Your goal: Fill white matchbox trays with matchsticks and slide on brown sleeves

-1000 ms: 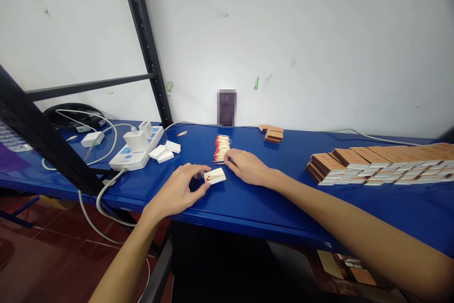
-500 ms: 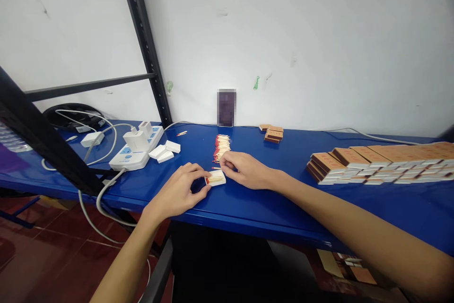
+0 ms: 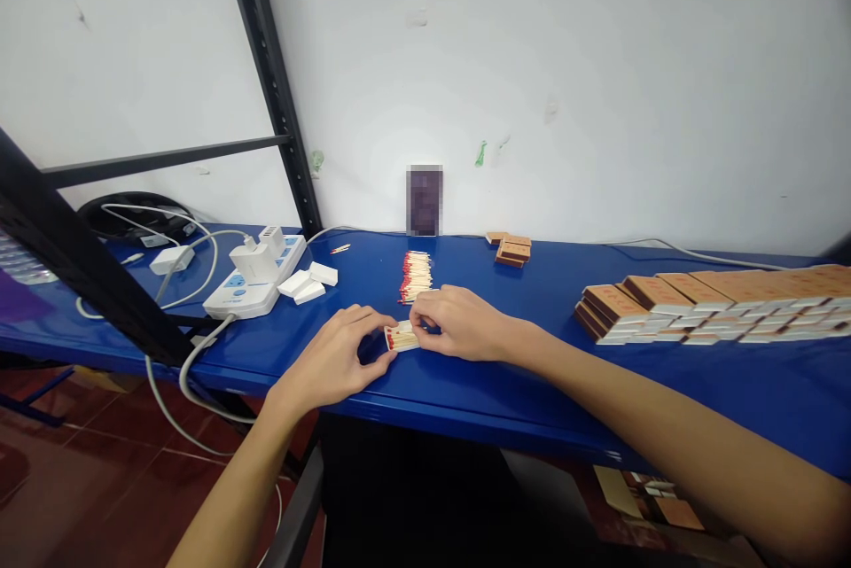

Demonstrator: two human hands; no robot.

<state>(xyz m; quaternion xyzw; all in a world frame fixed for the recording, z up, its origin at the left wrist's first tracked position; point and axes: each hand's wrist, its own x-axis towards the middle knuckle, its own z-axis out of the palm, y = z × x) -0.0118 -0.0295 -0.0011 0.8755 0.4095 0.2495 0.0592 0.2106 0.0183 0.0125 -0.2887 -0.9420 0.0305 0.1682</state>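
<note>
A small white matchbox tray lies near the table's front edge, with red-headed matches inside. My left hand pinches the tray's left end between thumb and fingers. Over the right end, my right hand has its thumb and fingers pressed together on a match, mostly covered by the fingertips. The right part of the tray is hidden beneath that hand. Just beyond it lies a pile of loose matches, red heads to the left.
White trays sit left, beside a power strip with cables. Closed matchboxes lie at the back. A long stack of brown matchboxes stands right. A black shelf post rises at left; a blurred dark rectangle leans on the wall.
My right hand has moved slightly left and down, bringing its fingertips over the tray with the match. My left hand stays on the tray.
</note>
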